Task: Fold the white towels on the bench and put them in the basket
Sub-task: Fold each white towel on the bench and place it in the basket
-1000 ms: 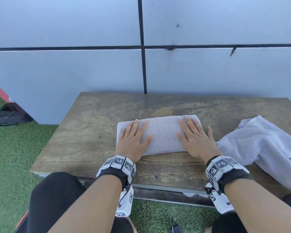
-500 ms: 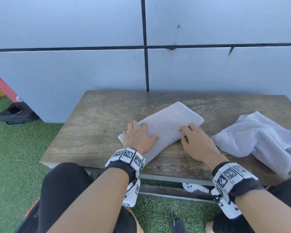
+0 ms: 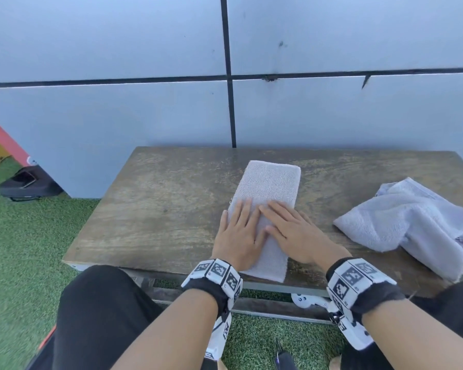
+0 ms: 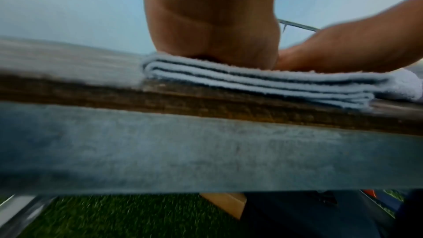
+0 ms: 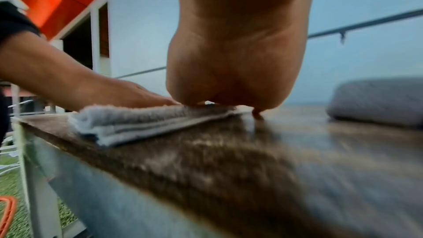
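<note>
A folded white towel (image 3: 269,188) lies on the wooden bench (image 3: 158,209), its long side running away from me. My left hand (image 3: 238,231) lies flat on its near left part with straight fingers. My right hand (image 3: 294,231) presses flat on its near right part. The left wrist view shows the towel's stacked layers (image 4: 263,82) under my left palm (image 4: 213,24). In the right wrist view the towel (image 5: 142,122) sits at the bench's front edge under my right palm (image 5: 235,61). No basket is in view.
A second, crumpled white towel (image 3: 417,225) lies on the bench's right end. A grey panelled wall (image 3: 118,76) stands behind the bench. Green artificial grass (image 3: 24,249) surrounds it, with a black object (image 3: 27,182) on the ground at far left.
The folded towel has been turned about a quarter turn, from lying crosswise to lengthwise away from me. Both hands moved closer together onto its near end.
</note>
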### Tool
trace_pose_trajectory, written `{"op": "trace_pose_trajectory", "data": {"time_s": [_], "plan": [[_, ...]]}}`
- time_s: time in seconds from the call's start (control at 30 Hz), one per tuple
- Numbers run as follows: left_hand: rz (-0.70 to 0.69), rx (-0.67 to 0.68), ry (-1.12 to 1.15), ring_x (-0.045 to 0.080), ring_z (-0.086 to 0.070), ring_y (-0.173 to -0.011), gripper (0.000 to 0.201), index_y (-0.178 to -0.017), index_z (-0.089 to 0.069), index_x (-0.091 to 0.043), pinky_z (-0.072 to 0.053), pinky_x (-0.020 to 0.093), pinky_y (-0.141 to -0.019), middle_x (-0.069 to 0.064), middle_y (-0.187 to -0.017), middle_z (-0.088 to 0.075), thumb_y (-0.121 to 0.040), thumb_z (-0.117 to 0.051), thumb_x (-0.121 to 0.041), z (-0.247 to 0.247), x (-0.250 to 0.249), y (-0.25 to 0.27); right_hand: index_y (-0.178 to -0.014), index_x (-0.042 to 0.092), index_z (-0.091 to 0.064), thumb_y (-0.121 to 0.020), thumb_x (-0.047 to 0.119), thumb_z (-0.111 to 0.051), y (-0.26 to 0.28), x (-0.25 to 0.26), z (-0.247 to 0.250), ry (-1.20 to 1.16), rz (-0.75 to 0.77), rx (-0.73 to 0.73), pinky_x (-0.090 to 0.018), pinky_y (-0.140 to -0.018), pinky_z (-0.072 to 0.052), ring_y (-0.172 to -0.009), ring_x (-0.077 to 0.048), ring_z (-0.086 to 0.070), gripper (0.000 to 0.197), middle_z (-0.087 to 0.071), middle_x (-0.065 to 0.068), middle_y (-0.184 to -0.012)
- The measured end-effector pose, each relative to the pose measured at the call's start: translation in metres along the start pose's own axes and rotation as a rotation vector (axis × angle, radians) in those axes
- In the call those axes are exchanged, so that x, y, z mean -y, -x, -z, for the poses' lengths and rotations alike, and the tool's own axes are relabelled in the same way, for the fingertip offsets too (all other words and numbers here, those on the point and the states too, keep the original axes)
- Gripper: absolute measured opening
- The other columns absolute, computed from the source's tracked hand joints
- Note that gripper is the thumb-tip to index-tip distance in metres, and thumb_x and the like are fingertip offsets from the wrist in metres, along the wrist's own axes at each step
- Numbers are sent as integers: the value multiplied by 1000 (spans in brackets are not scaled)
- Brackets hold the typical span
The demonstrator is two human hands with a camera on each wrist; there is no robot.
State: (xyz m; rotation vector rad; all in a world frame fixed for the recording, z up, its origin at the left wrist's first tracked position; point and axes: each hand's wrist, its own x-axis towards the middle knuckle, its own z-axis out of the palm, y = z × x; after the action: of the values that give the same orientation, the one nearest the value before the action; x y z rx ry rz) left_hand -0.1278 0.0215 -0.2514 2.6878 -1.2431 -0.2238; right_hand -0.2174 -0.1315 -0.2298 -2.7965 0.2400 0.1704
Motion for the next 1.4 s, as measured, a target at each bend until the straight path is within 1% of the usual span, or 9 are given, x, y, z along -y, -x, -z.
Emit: {"op": "trace_pose_trajectory", "data": {"time_s": [0.27,0.4,0.53,0.6,0.67,0.8,0.93,1.13,1.4], "plan": [[-15,94,120,7,15,-153,61,-160,1,-33,5,41,-126,-12,-167,12,-106,-17,-52,6,13,-1,-156,43,9,-104,53,-13,3,-10,-10,-35,-17,26,-36,-124,6,-147,3,23,58,19,23,-162],[-106,74,222,9,-13,-152,57,-157,-29,-30,-22,41,-123,-10,-166,-17,-103,-35,-12,34,28,-2,-156,47,-2,-105,51,-19,6,-14,-10,-142,-8,31,-39,-125,6,-148,-3,24,54,22,17,-163],[-150,22,198,13,-42,-129,73,-132,-56,-32,-50,26,-75,-13,-140,-42,-79,-48,17,54,54,0,-147,51,-34,-108,29,-35,11,-23,-6,-438,-66,-57,-44,-124,-7,-153,-18,16,45,25,14,-161],[-191,9,178,16,-40,-130,78,-133,-56,-32,-53,34,-87,-11,-139,-42,-77,-51,20,51,65,4,-145,48,-40,-103,2,-37,11,-27,-7,-427,-37,-58,-46,-124,-14,-153,-21,11,62,22,12,-162],[-208,17,194,17,-35,-137,81,-140,-53,-30,-45,37,-104,-6,-147,-39,-78,-48,22,48,69,11,-145,45,-42,-94,-16,-36,12,-28,-7,-400,-34,-48,-41,-122,-21,-154,-22,5,79,19,8,-162],[-217,12,276,19,-33,-142,73,-138,-55,-28,-38,32,-109,-1,-155,-32,-84,-44,21,49,73,20,-142,45,-46,-97,-11,-42,12,-28,-4,-418,-24,-49,-33,-119,-21,-154,-20,1,71,15,8,-163],[-178,69,338,16,-36,-139,59,-127,-61,-31,-33,23,-104,-5,-152,-32,-91,-46,14,53,81,25,-136,54,-50,-100,-1,-48,15,-32,-4,-444,3,2,-39,-123,-14,-154,-18,5,66,14,15,-163],[-166,109,330,14,-53,-110,48,-123,-63,-38,-49,34,-91,-8,-135,-38,-90,-59,-2,54,83,26,-135,55,-50,-97,-3,-51,21,-30,4,-461,25,81,-28,-119,-22,-145,-3,-9,70,19,23,-160],[-185,117,274,12,-52,-97,50,-123,-62,-42,-45,26,-79,-5,-136,-35,-88,-66,-6,54,75,25,-133,68,-41,-96,-3,-51,21,-31,0,-398,50,85,-50,-123,-16,-153,-16,10,81,14,18,-162]]}}
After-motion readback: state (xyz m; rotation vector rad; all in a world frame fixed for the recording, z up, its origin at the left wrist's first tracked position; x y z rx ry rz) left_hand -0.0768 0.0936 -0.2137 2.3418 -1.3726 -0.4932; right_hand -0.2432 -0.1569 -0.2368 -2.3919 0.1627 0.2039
